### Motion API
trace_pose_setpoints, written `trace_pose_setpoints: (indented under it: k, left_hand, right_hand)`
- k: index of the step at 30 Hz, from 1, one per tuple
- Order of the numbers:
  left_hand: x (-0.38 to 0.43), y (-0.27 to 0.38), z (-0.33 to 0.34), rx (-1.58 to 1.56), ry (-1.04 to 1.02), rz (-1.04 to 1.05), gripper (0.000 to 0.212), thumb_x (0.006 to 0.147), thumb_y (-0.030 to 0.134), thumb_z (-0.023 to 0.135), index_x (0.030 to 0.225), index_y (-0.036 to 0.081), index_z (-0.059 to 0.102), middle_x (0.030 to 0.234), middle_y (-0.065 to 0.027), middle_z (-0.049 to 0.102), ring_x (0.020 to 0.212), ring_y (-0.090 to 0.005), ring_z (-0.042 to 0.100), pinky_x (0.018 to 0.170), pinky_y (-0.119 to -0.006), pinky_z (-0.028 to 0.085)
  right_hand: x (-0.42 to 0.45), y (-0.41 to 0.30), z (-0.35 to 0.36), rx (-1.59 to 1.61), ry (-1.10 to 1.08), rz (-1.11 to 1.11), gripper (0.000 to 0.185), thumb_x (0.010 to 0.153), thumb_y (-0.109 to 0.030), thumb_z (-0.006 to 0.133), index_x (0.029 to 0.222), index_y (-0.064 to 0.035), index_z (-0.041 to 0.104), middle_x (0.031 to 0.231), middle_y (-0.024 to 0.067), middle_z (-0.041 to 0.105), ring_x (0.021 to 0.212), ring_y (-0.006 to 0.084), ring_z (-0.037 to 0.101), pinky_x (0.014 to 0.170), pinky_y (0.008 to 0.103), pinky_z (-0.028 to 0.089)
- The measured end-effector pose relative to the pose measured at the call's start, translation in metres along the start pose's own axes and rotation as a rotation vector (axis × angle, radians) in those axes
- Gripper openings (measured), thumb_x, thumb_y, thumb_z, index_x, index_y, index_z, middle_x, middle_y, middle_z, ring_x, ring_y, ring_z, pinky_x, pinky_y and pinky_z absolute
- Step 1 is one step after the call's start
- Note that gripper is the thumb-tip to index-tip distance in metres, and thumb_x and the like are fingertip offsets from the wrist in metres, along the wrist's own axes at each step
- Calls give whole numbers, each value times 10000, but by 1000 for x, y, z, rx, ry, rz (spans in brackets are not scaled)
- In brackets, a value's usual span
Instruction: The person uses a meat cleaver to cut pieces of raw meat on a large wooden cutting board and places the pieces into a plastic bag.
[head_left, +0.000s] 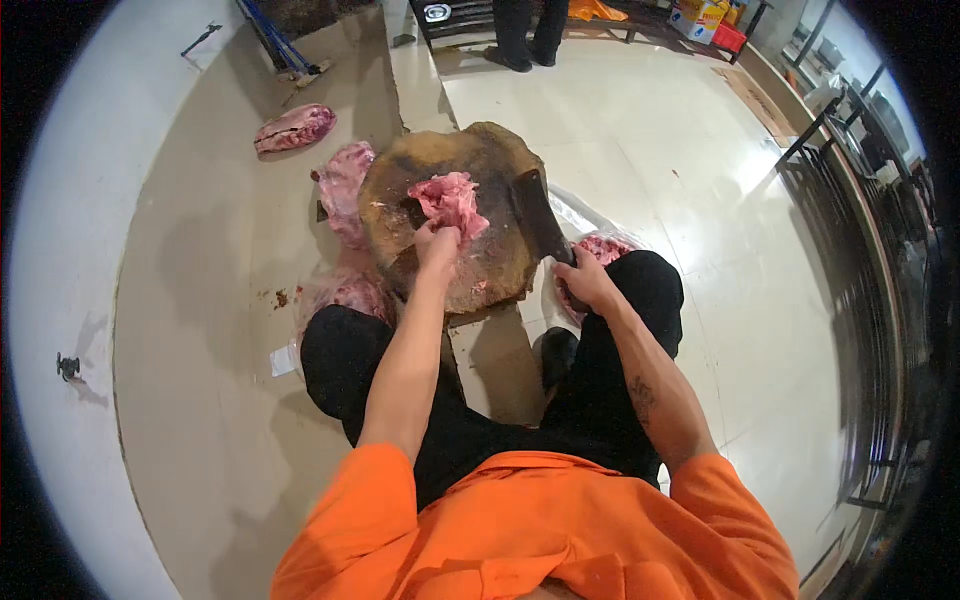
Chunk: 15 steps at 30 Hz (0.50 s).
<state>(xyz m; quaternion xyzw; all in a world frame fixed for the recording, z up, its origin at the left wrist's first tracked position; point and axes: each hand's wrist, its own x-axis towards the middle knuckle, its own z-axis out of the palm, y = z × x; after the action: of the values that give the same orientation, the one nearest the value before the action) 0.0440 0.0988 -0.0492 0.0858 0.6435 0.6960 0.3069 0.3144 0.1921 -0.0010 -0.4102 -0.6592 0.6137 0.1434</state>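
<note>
A round wooden chopping block (487, 277) stands before me, between my knees. On it lies a piece of raw meat (452, 201), and my left hand (437, 246) grips its near edge. My right hand (586, 279) is closed around the handle of a cleaver (540, 214), whose dark broad blade is over the block's right edge. Small meat scraps lie on the wood. Bagged meat (604, 247) rests on the floor beyond my right hand, partly hidden by it and my knee.
Left of the block lie a wrapped slab of meat (346, 191), another bagged piece (356, 292) and a separate meat piece (295, 130) on the tiled floor. A person (529, 34) stands beyond the block near a dark rack. A slatted metal bench (832, 225) lines the right.
</note>
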Motion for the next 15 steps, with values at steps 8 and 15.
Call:
trace_pose_setpoints:
  k: [8, 15]
  left_hand:
    - [-18, 19, 23, 983, 207, 304, 610, 817, 426, 718, 1233, -7, 615, 1257, -293, 566, 1257, -384, 518, 1009, -488, 462]
    - [54, 34, 69, 1286, 380, 315, 694, 728, 438, 803, 1240, 3, 627, 1230, -277, 606, 1221, -378, 565, 1019, -475, 483]
  right_hand:
    - [-9, -8, -13, -109, 69, 68, 278, 945, -173, 646, 1028, 47, 499, 715, 97, 588, 529, 190, 604, 471, 357, 485]
    - [0, -10, -7, -46, 39, 96, 289, 939, -190, 658, 1034, 50, 528, 713, 102, 605, 536, 193, 608, 478, 367, 481]
